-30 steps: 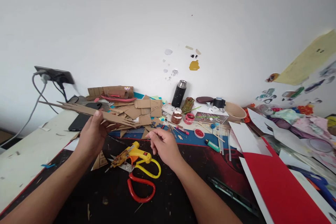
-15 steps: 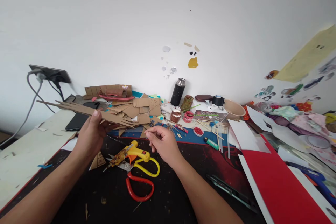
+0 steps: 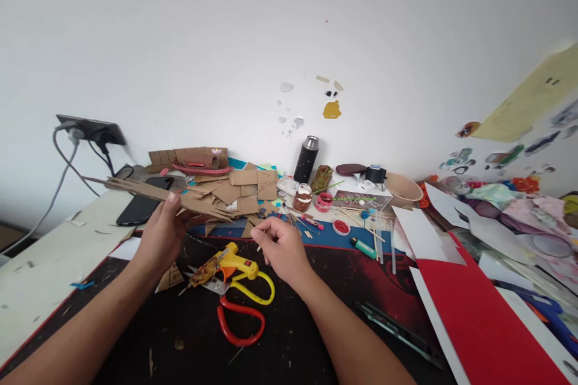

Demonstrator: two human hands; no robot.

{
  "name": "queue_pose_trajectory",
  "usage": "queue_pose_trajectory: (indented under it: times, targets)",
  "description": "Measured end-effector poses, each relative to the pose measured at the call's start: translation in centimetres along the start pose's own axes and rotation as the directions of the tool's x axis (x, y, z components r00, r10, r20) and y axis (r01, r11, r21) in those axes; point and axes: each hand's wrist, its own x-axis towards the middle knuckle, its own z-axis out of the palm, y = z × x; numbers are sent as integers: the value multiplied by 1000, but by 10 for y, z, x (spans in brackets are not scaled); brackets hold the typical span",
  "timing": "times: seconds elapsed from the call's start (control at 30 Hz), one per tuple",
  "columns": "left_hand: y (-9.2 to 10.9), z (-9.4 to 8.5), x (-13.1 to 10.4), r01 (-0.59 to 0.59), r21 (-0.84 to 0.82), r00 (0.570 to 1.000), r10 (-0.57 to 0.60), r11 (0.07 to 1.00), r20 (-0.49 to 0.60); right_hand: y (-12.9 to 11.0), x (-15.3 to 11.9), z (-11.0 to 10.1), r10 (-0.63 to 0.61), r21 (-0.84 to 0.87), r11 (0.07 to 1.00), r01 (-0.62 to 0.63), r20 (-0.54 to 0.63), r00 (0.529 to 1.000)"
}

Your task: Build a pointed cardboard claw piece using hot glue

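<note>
Backed by a pale wall (image 3: 203, 42), dotted with stickers at the centre and right, and fitted with one black socket panel (image 3: 90, 129) near the left. Crowded along the back and right edges of a pale tabletop (image 3: 40, 277), covered in front by a black mat (image 3: 180, 349) with scraps scattered on it, and farther back by a blue mat (image 3: 352, 239).

Held in the left hand (image 3: 160, 234), pinched between thumb and fingers: one cardboard strip (image 3: 144, 189), ragged at both ends, raised above the left part of the tabletop and partly over one black phone (image 3: 142, 204). Closed loosely at the right hand (image 3: 282, 249), with thumb against forefinger, over the black mat; too small to tell whether pinching anything.

Lying between the forearms: one yellow glue gun (image 3: 239, 263), overlapping one pair of scissors (image 3: 241, 323) with one yellow and one red loop. Placed toward the back edge: one black flask (image 3: 306, 161), two open paint jars (image 3: 302, 200), one bowl (image 3: 401, 188) and many cardboard pieces (image 3: 228, 192). Spread toward the right edge: one red sheet (image 3: 478, 313). Lying on the blue mat: one green tube (image 3: 365, 248).
</note>
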Motion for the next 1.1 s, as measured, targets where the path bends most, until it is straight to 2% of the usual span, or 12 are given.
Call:
queue_pose_trajectory:
  times: [0.37, 0.6, 0.83, 1.1]
  targets:
    - [-2, -1, 2, 1, -6, 1000, -1, 1000, -19, 2, -3, 5, -26, -65, 998, 28, 23, 999]
    - [-1, 1, -3, 0, 7, 1000, 0, 1000, 28, -7, -6, 6, -63, -143, 988, 65, 19, 998]
    - [0, 5, -10, -10, -1, 997, 10, 1000, 75, -6, -8, 8, -165, -255, 954, 157, -8, 986]
    - [3, 9, -13, -12, -18, 996, 13, 1000, 84, -1, -4, 6, -127, -299, 946, 127, 21, 992]
